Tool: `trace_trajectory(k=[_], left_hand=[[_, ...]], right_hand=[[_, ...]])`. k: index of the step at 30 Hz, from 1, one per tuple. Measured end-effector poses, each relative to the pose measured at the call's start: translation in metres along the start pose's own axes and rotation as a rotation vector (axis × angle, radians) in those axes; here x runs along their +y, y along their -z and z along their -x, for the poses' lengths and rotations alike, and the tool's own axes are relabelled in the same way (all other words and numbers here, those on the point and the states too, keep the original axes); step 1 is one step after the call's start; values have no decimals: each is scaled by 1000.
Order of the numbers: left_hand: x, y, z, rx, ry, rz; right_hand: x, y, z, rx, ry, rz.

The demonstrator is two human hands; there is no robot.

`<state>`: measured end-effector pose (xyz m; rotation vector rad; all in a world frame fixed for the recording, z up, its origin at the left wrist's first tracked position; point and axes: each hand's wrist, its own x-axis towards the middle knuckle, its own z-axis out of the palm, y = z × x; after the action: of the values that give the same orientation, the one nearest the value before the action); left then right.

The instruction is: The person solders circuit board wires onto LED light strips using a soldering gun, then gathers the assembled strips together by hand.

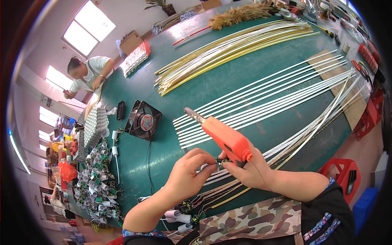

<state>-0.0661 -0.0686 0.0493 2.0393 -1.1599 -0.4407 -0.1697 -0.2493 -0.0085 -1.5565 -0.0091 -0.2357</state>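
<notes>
An orange soldering gun (226, 139) with a dark metal barrel rests in my right hand (256, 173), its tip pointing up and to the left. The same hand's thumb and fingertip also pinch a small green circuit board (220, 161). Meeting it from the left, my left hand (188, 173) is closed in a pinch on the board's edge or its wires; the fingers hide which. A white bit shows between the left fingers. Below my hands, at the table's front edge, lie white tubes (178, 216) with small boards and wires, beside several thin strips.
White strips (249, 108) lie in rows on the green table, their right ends on a wooden board (347, 102). Behind is a gold and white bundle (232, 53). A black fan (143, 121) stands left, near a heap of tubes with boards (96, 179). Another person (87, 75) works far left.
</notes>
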Motion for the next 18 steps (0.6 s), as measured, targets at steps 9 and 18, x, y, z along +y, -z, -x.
trace_trajectory(k=[9, 18], left_hand=[[11, -12, -8, 78, 78, 196], [-14, -18, -22, -209, 358, 1021]], right_hand=[[5, -1, -2, 31, 132, 119], [0, 3, 2, 94, 38, -45]])
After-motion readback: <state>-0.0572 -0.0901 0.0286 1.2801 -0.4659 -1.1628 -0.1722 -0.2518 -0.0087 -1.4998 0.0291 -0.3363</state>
